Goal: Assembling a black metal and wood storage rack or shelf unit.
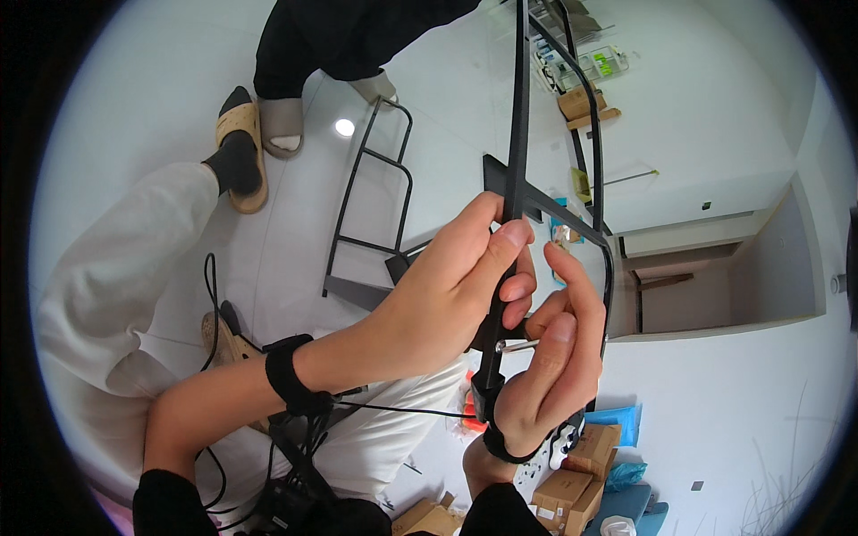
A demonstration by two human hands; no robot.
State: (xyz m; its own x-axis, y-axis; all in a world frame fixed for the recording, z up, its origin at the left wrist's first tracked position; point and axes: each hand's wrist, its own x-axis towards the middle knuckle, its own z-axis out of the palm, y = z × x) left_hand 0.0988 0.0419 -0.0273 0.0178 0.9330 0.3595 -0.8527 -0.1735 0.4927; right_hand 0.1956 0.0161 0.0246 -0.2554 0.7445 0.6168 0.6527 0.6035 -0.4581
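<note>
A black metal frame (518, 107) of square and bent tubes rises in front of me, right of the middle. My left hand (447, 281) is closed around its nearer tube, thumb on top and fingertips curling round the far side. Just below, my right hand (563, 362) is closed on a thin silvery metal rod (520, 346). One end of the rod meets the tube's side; the other end goes in among my fingers, so I cannot tell its kind. The lower end of the tube, with a dark fitting, lies close to my right wrist.
A second black metal frame (368, 196) lies on the pale tiled floor (161, 107). Another person's legs (308, 54) stand beyond it. Cardboard boxes (572, 482) are at lower right, more boxes (581, 105) at upper right. A black cable (407, 410) crosses near my wrists.
</note>
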